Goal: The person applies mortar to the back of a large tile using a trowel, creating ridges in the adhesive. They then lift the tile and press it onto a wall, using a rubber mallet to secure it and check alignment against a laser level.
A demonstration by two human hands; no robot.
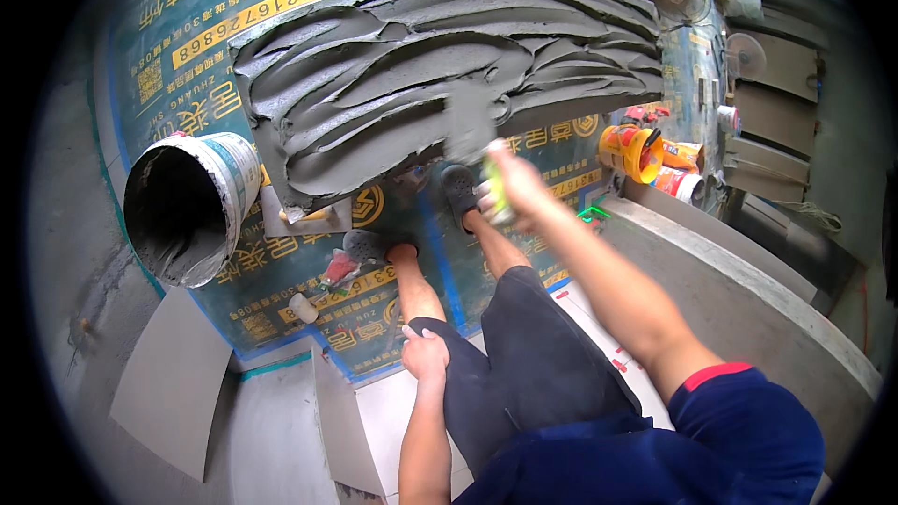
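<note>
My right hand [510, 182] is closed round the yellow-green handle of a trowel [470, 122]; motion smears both. The trowel's grey blade lies over the near edge of a large slab [271, 154], right of its middle. Thick grey mortar [374, 93] covers most of the slab in wavy ridges, with a smoother strip along the near right edge. My left hand [424, 353] rests on my left knee, holding nothing, its fingers loosely laid and partly hard to make out.
A mortar-smeared white bucket [238, 168] lies tipped at the left, beside a small board [299, 215]. A white-headed mallet [302, 309] and a red-and-clear tool [340, 267] lie near my left foot. Yellow buckets [617, 150] stand at the right, by a concrete ledge [730, 262]. Printed green sheeting [393, 281] covers the floor.
</note>
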